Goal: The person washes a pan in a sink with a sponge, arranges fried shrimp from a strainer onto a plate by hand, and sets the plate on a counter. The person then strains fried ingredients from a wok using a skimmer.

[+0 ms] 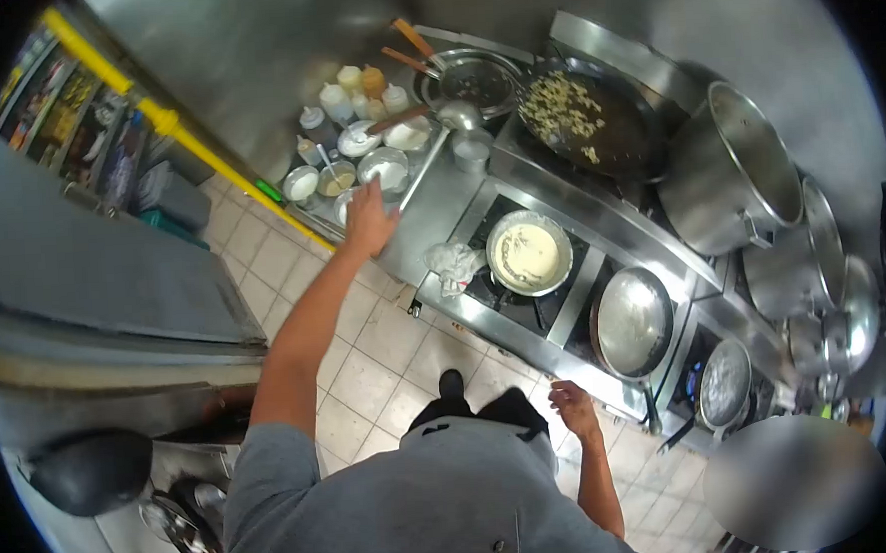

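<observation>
My left hand (368, 223) reaches over the seasoning containers, fingers stretched forward and thumb apart, with nothing visible in it. Just past its fingertips is a bowl of white powder (385, 169). The long handle of a ladle (423, 171) runs down close to my thumb; whether they touch is unclear. My right hand (574, 410) hangs by the stove's front edge, fingers loosely bent and apart, holding nothing I can see. On the burner between the hands stands a pot of pale, creamy mixture (528, 254). A crumpled cloth (454, 266) lies beside it.
A wok (595, 118) with chopped pale food sits at the back. Squeeze bottles (336, 102) stand behind the bowls. Pans (633, 319) and tall stockpots (723, 177) line the right. A yellow pipe (196, 144) crosses on the left. A black wok (93, 473) rests behind me.
</observation>
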`<state>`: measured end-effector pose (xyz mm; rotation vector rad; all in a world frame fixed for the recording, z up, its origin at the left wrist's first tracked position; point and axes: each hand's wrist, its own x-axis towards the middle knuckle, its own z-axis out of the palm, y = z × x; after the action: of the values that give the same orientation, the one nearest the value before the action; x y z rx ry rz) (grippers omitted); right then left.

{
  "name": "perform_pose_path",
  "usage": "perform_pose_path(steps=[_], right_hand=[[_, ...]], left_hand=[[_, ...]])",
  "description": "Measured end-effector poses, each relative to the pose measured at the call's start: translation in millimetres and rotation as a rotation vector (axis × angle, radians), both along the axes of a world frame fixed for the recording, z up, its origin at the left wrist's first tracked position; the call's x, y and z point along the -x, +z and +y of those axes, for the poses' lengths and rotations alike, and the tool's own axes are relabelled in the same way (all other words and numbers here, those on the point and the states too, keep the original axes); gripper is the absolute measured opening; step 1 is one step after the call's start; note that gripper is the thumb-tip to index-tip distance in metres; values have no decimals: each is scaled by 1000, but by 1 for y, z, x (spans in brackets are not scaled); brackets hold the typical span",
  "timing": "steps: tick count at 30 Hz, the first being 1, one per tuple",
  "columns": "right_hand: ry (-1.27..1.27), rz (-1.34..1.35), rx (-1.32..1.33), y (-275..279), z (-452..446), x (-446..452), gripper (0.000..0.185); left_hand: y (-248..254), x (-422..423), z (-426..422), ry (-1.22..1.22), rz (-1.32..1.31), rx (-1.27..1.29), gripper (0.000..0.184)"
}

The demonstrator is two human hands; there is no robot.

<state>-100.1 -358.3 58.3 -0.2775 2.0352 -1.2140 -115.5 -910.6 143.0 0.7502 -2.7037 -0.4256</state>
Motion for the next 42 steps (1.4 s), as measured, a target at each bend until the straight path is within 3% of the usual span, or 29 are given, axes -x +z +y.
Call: perform_pose_path(steps=[1, 3, 5, 7, 8, 10, 13, 14, 15, 17, 18, 19, 21, 22, 23, 27, 30, 35, 38, 40, 42], right_hand=[[14, 141, -111, -4, 10, -7, 30], [-110, 57, -147, -16, 14, -16, 31], [-332, -198, -42, 9, 0, -30, 30], [-247, -115, -31, -3, -22, -26, 28], [-127, 74, -112, -14, -37, -21, 28], [-97, -86, -28, 33, -100, 8, 31], [-115, -231, 298, 7, -164, 48, 27], [-77, -248, 263, 8, -186, 65, 39], [6, -93, 400, -16, -200, 79, 61], [69, -89, 406, 18, -251, 117, 79], [121, -93, 430, 14, -273, 133, 62], [130, -93, 448, 28, -294, 148, 62], [237, 145, 262, 76, -337, 178, 43], [255, 170, 303, 88, -354, 188, 30], [241, 174, 308, 95, -370, 195, 30], [223, 130, 440, 117, -412, 209, 27], [272, 126, 503, 123, -435, 205, 30], [107, 315, 453, 110, -503, 216, 43], [-166, 340, 298, 126, -539, 233, 44], [-300, 50, 538, 156, -542, 243, 40], [-419, 195, 433, 172, -527, 251, 36]], left_hand=[[1, 11, -13, -22, 53, 47, 77], [5, 35, -42, -47, 65, 87, 78], [4, 59, -64, -59, 67, 191, 78], [7, 82, -81, -61, -21, 178, 78], [-3, 92, -93, -106, -4, 250, 78], [-18, 113, -122, -195, 13, 364, 75], [-12, 142, -139, -156, -168, 290, 69], [-17, 145, -148, -164, -155, 287, 69], [-16, 140, -164, -162, -150, 295, 68], [-15, 144, -177, -143, -219, 282, 69], [-19, 147, -183, -125, -220, 250, 69], [-24, 149, -192, -179, -241, 232, 68], [-15, 160, -189, -165, -349, 136, 67], [-24, 165, -195, -183, -328, 39, 68], [-32, 169, -199, -207, -310, -62, 69], [-50, 194, -205, -185, -430, -63, 56], [-38, 195, -195, -89, -224, -194, 39], [-3, 187, -178, -111, -104, -249, 39], [35, 179, -138, -265, 154, -402, 55], [50, 180, -104, -368, 226, -522, 62], [49, 186, -69, -557, 398, -624, 77]])
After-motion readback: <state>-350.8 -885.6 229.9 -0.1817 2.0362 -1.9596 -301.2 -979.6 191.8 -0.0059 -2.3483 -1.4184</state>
